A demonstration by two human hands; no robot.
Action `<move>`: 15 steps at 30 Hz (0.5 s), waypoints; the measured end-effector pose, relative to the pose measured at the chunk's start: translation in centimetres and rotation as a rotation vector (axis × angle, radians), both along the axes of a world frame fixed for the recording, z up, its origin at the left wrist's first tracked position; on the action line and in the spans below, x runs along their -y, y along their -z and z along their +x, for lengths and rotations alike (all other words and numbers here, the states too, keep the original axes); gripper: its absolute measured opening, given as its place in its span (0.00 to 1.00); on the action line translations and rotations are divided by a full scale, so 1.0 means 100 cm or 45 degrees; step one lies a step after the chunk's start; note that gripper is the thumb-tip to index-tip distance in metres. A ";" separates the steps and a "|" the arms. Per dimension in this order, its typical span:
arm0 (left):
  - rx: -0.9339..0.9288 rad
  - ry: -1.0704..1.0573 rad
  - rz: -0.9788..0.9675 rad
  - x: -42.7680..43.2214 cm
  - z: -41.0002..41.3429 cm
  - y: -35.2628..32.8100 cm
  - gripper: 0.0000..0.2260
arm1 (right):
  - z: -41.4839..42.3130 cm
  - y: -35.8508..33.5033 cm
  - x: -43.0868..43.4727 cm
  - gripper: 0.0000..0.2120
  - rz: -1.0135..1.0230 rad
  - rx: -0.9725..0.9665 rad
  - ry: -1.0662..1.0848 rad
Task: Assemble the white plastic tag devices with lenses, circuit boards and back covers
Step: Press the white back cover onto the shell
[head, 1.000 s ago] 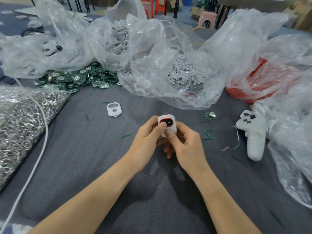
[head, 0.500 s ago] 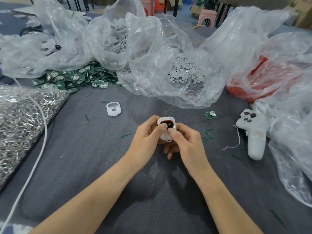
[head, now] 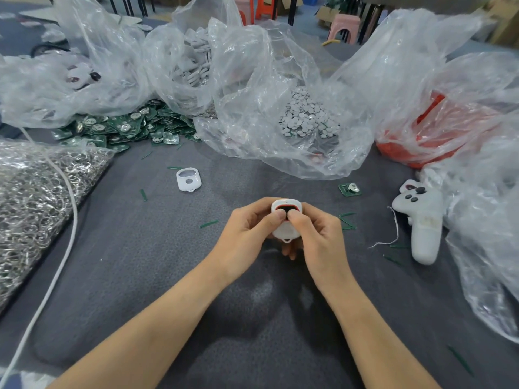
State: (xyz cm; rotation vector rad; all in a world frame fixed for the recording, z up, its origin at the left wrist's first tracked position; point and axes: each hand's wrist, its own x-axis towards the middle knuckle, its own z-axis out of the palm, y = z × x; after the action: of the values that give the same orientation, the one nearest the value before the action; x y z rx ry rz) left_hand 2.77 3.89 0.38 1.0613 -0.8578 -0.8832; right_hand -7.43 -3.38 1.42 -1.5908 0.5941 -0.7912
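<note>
Left hand (head: 247, 227) and right hand (head: 318, 235) both pinch one white tag (head: 286, 233) over the middle of the worktop (head: 157, 270), thumbs on its dark lens (head: 286, 210) — lens stage, I'd guess. The circuit board (head: 349, 189) to the right and the empty shell (head: 188, 179) far-left aren't used yet.

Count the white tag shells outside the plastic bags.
2 for certain: a tag shell gripped by the left hand and right hand, an empty shell on the cloth further left. A white piece behind the controller may be a third.

Right, a white controller (head: 424, 220); left, a white cable (head: 75, 214); grey cloth (head: 140, 276) beneath.
</note>
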 end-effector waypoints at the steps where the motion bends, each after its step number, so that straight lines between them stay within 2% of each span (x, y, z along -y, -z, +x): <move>1: 0.003 -0.010 0.000 0.000 0.000 0.000 0.11 | 0.000 0.000 0.000 0.11 -0.015 -0.001 -0.003; 8: 0.047 -0.081 0.003 0.000 -0.001 -0.004 0.09 | 0.001 0.002 0.000 0.11 -0.107 -0.033 0.036; 15: 0.239 -0.093 0.026 -0.003 0.003 -0.006 0.08 | 0.000 0.005 0.001 0.10 -0.091 -0.064 0.016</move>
State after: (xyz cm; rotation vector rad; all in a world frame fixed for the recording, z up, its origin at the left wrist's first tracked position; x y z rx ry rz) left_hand 3.02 4.18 0.99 1.1992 -0.9607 -0.7403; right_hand -7.39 -3.47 0.95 -1.6777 0.6182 -0.7910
